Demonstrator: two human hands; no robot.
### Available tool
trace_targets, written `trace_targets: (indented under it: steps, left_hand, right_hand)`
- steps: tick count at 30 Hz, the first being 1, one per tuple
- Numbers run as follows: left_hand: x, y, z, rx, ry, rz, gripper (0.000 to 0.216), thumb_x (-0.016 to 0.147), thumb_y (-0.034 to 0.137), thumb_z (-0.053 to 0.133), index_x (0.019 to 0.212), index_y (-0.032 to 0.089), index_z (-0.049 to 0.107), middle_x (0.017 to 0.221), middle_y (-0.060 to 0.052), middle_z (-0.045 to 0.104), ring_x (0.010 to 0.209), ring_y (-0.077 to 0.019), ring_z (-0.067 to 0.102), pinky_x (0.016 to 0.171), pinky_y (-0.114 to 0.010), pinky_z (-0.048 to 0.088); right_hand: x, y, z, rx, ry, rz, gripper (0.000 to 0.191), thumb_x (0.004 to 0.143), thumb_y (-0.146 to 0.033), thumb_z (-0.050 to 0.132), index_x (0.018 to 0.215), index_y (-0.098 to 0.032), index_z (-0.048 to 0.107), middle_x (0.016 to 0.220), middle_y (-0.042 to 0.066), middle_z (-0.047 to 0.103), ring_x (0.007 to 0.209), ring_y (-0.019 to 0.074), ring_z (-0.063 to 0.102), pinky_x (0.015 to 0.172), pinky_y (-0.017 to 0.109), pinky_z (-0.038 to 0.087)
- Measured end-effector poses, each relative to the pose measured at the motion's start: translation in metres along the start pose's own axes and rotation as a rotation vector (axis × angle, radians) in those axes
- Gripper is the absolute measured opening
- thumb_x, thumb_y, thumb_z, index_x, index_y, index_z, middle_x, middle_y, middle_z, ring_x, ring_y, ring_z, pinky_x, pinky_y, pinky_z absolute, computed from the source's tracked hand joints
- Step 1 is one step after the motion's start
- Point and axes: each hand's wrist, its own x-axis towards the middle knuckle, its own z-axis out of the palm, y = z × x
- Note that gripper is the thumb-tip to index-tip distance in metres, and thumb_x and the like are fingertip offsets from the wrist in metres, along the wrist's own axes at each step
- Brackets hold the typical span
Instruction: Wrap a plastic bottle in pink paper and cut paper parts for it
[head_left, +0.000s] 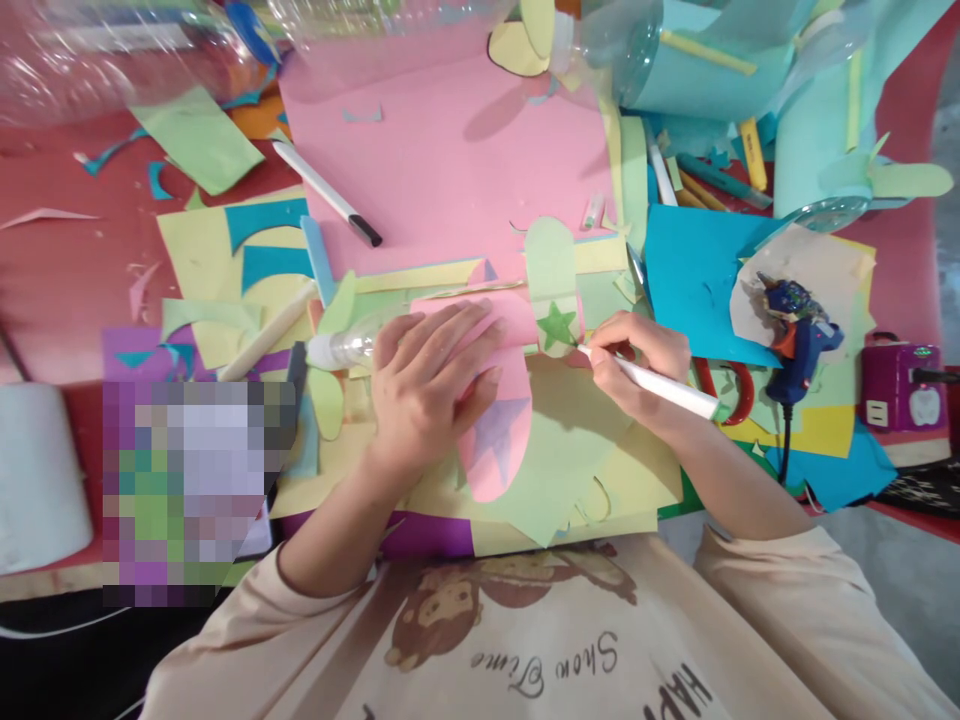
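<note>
A small plastic bottle (355,347) wrapped in pink paper lies on its side, its neck pointing left. My left hand (435,380) curves over the pink wrap and holds it down. Below the fingers a pink rounded flap (496,450) bears a purplish star. A pale green rounded flap (550,255) stands out at the bottle's right end, with a green star (557,325) drawn on it. My right hand (637,362) is closed on a white marker (660,385), whose tip touches or nearly touches the star's lower right point.
A glue gun (804,350) lies at the right, beside red-handled scissors (739,390). A white marker with a black cap (330,195) rests on pink paper (450,130). Paper-wrapped bottles (817,140) stand at the upper right. Paper scraps cover much of the red table.
</note>
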Motion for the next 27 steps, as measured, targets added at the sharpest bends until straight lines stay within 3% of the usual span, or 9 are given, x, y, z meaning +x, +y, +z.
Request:
trace_targets:
  steps: [5,13,21,27]
  left_hand:
    - [-0.001,-0.0001,0.0011,-0.046,-0.023,-0.036,0.032,0.084,0.024,0.054,0.114,0.023,0.064,0.119,-0.008,0.069,0.109,-0.0256,0.066,0.093,-0.043,0.046]
    - [-0.0033,-0.0012,0.003,-0.071,0.015,-0.023,0.036,0.085,0.024,0.054,0.12,0.026,0.062,0.121,-0.007,0.069,0.111,-0.0253,0.064,0.095,-0.042,0.045]
    - [-0.0019,-0.0012,0.0022,-0.01,-0.052,-0.064,0.03,0.085,0.028,0.051,0.111,0.026,0.067,0.116,-0.006,0.071,0.106,-0.0254,0.066,0.09,-0.043,0.047]
    - [-0.0018,-0.0007,0.0011,-0.022,-0.057,-0.072,0.03,0.086,0.029,0.052,0.112,0.026,0.066,0.116,-0.006,0.07,0.107,-0.0258,0.065,0.09,-0.043,0.046]
  right_hand:
    - [0.0008,-0.0027,-0.0029,-0.017,0.105,-0.013,0.009,0.083,-0.018,0.055,0.075,-0.023,0.054,0.064,-0.002,0.06,0.056,0.0114,0.054,0.049,0.026,0.041]
    - [0.0004,0.0008,0.0022,-0.018,0.048,0.0,0.007,0.08,-0.015,0.06,0.077,-0.021,0.057,0.067,0.0,0.062,0.058,0.0106,0.056,0.049,0.024,0.042]
    - [0.0019,0.0018,0.0018,-0.028,0.005,-0.015,0.01,0.079,-0.014,0.057,0.073,-0.021,0.055,0.064,-0.001,0.061,0.052,0.0084,0.049,0.048,0.022,0.041]
    - [0.0015,0.0019,0.0032,-0.031,0.042,-0.03,0.009,0.079,-0.014,0.058,0.074,-0.021,0.056,0.066,-0.001,0.062,0.054,0.0091,0.052,0.048,0.023,0.04]
